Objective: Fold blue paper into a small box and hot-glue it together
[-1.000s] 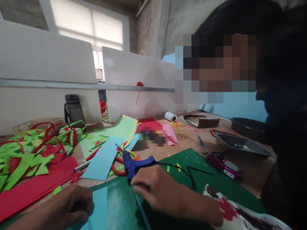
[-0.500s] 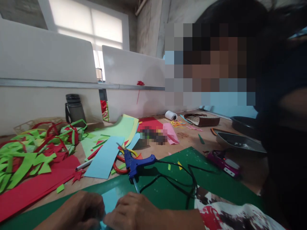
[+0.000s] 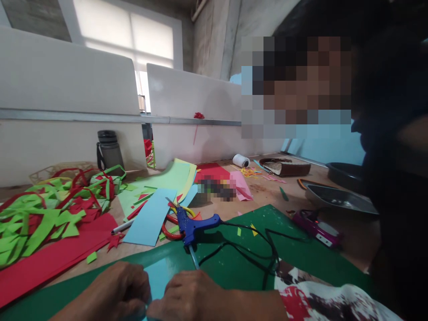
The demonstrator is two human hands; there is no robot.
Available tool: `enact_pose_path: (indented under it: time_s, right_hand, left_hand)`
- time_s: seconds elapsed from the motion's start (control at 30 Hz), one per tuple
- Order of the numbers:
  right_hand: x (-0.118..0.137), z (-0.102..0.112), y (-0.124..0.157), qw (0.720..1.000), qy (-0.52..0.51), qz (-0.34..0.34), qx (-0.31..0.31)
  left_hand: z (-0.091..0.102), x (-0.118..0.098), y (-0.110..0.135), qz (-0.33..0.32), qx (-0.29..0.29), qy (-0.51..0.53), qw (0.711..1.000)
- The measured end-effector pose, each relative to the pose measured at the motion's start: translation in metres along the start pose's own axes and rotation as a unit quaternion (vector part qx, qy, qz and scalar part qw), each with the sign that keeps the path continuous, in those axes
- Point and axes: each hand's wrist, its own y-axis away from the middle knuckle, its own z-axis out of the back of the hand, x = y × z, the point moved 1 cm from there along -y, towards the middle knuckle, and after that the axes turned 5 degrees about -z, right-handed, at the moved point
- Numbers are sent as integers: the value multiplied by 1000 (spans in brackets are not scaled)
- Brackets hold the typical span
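Note:
My left hand [image 3: 117, 290] and my right hand [image 3: 194, 296] lie close together at the bottom edge, fingers curled, both pressing on a light blue paper piece [image 3: 158, 276] that rests on a dark green sheet [image 3: 234, 267]. Just beyond my right hand stands a blue glue gun [image 3: 194, 227], its black cord [image 3: 264, 258] looping over the green sheet. Behind the gun lie red-handled scissors [image 3: 167, 229].
A light blue strip [image 3: 150, 218], red sheets [image 3: 56, 254] and green and red scraps [image 3: 50, 209] cover the left. A grey bottle [image 3: 109, 151], a white roll [image 3: 240, 160], metal trays [image 3: 337, 198] and a purple tool [image 3: 317, 227] stand further off. Another person leans in at the right.
My right hand left the glue gun and drew back beside my left hand onto the light blue piece. The glue gun now stands free.

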Motion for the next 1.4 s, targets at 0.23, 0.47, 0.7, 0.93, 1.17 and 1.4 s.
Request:
enact_pose_path:
  time_s: [0.23, 0.47, 0.7, 0.93, 1.17, 1.4]
  right_hand:
    - [1, -5, 2, 1000, 11, -6, -12]
    - [3, 6, 0, 999, 13, 1, -30]
    - [4, 10, 0, 1000, 19, -15, -15]
    - [4, 5, 1, 999, 34, -18, -3]
    - [4, 5, 1, 1000, 23, -21, -6]
    - [5, 16, 0, 999, 21, -16, 18]
  left_hand:
    - [-1, 4, -4, -4, 20, -4, 1000]
    - [-4, 11, -6, -9, 19, -17, 1000]
    - [-2, 6, -6, 18, 29, -12, 999]
    - [0, 4, -4, -1, 17, -14, 1000]
    - [-3, 13, -7, -7, 19, -8, 1000]
    - [-3, 9, -5, 0, 22, -6, 1000]
